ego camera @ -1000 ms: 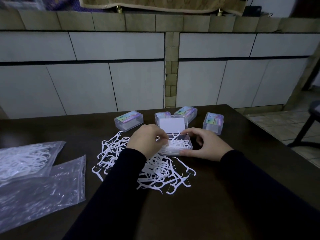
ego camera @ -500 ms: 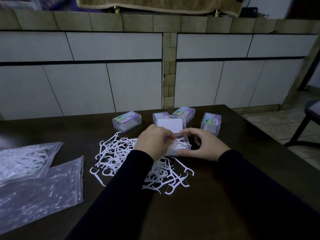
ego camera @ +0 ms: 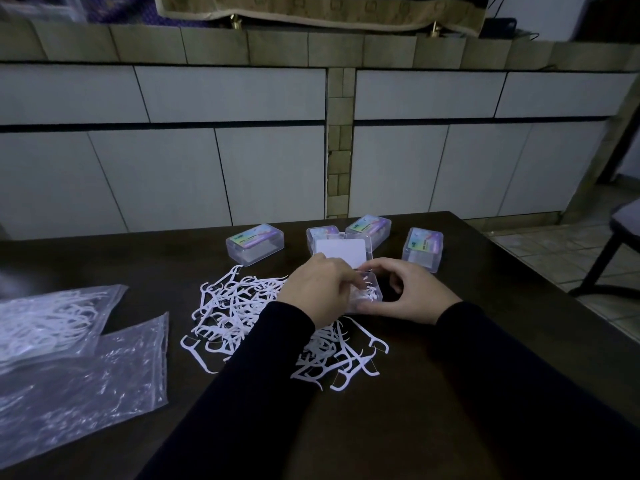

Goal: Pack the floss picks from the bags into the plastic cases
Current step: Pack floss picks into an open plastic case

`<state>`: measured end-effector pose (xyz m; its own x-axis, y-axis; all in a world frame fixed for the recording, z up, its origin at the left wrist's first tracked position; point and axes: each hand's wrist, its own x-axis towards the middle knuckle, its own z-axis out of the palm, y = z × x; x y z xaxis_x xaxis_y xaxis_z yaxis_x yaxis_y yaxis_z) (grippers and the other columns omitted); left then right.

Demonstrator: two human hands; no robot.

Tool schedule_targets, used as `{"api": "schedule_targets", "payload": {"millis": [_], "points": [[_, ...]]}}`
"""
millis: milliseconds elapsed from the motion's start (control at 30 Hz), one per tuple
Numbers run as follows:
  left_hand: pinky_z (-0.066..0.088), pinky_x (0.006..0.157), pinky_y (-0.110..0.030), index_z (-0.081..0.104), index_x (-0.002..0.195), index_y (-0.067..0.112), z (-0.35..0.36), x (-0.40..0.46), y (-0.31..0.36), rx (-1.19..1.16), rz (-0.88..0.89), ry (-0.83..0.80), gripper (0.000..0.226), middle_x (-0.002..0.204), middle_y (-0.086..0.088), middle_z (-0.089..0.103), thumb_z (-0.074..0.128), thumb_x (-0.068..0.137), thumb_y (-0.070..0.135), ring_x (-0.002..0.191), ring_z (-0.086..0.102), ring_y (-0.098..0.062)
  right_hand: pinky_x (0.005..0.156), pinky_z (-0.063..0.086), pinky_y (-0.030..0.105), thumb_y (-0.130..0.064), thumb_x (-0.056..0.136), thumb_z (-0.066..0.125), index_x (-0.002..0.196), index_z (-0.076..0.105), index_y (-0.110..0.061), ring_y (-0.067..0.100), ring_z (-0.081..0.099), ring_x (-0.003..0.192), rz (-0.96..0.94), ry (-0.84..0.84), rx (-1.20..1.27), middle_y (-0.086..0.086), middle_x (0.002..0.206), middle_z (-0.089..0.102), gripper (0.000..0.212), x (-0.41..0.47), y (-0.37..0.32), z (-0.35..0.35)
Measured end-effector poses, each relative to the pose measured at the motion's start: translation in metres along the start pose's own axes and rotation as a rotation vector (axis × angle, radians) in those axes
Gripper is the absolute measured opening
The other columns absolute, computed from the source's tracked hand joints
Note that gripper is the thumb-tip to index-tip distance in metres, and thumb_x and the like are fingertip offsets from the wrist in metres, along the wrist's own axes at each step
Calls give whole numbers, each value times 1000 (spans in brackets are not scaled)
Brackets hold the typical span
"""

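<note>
Clear plastic is most of what sits on the dark wooden table point(ego camera: 450, 427): four closed cases with pastel rainbow labels stand in a loose row at the far side, the left closed case point(ego camera: 254, 242) a little apart, the second case point(ego camera: 320, 234) and the third case point(ego camera: 370, 227) tucked behind a raised lid, the right closed case point(ego camera: 423, 247) off on its own. Each label carries small print, too blurred to read. In front of them lies the open case point(ego camera: 367, 292), its lid point(ego camera: 341, 250) tipped up and showing a plain white card inside. The left hand point(ego camera: 317, 291) covers the case's left half, fingers curled down into it among the white picks; whether it pinches one I cannot tell. The right hand point(ego camera: 407, 294) grips the case's right side, thumb at the near edge and fingers curled round the far corner. Both forearms wear dark sleeves that hide part of the heap. A tangled pile of loose floss picks point(ego camera: 239, 313) spreads from just left of the case towards the near edge. Well to the left, a clear bag of picks point(ego camera: 48, 323) rests partly on an empty bag point(ego camera: 86, 393). Beyond the table stand pale cabinet doors point(ego camera: 207, 174), and a dark chair point(ego camera: 620, 244) is at the right.
</note>
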<state>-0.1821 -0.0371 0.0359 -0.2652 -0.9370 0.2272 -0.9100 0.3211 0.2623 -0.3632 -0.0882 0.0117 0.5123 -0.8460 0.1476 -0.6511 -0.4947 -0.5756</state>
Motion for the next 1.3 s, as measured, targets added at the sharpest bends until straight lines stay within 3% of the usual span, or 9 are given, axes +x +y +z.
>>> {"api": "schedule_targets", "payload": {"millis": [100,200,400,533,633,833,1033,1300], "points": [[34,95,-22,67,116,31,-6,-3,-4,-26,8,31,35,127,10,60,44,97,11,115,43,-9,71,36,11,-52,72,76,129,48,-37,-8,46,89,3,-1,-2,-21,117,48,65,-1,0,-1],[31,101,-24,69,114,30,-10,-8,-3,-78,9,-52,37,130,12,58,45,96,8,121,41,-8,69,34,11,-55,72,74,131,48,-36,-8,45,87,2,4,-13,-19,119,49,68,-1,-1,0],[36,100,-27,64,120,33,-3,-12,0,-127,42,13,46,128,10,57,43,92,4,117,42,-9,71,35,11,-54,75,74,133,48,-35,-9,46,88,-11,18,4,-17,124,50,67,-6,-2,3],[40,95,-30,64,120,36,5,-15,8,-113,117,17,30,121,10,57,54,93,26,111,44,-8,73,36,11,-38,80,74,133,48,-33,-7,47,92,-22,10,3,-12,128,53,59,-6,-2,2],[43,83,-28,68,112,36,11,-15,7,-77,161,82,25,109,12,61,61,89,39,97,44,-7,83,38,15,-32,80,74,134,47,-32,-1,46,107,-18,9,-6,-10,132,51,60,-5,1,2],[41,75,-27,73,101,35,6,-16,8,-107,135,110,16,98,13,68,65,88,37,89,43,-8,84,40,16,-42,78,75,135,47,-33,0,47,109,-13,22,-11,-10,133,52,64,-3,4,5],[38,82,-23,65,118,37,5,-18,5,-108,140,63,27,108,12,61,58,92,36,97,44,-7,80,38,14,-41,78,75,133,48,-34,-4,46,100,-21,24,13,-12,131,52,62,-3,5,5],[43,83,-30,73,103,35,2,-17,-2,-147,115,88,19,99,14,67,69,85,34,94,45,-7,86,41,19,-50,76,75,134,47,-36,0,48,109,-4,20,6,-12,131,52,66,-3,4,5]]}}
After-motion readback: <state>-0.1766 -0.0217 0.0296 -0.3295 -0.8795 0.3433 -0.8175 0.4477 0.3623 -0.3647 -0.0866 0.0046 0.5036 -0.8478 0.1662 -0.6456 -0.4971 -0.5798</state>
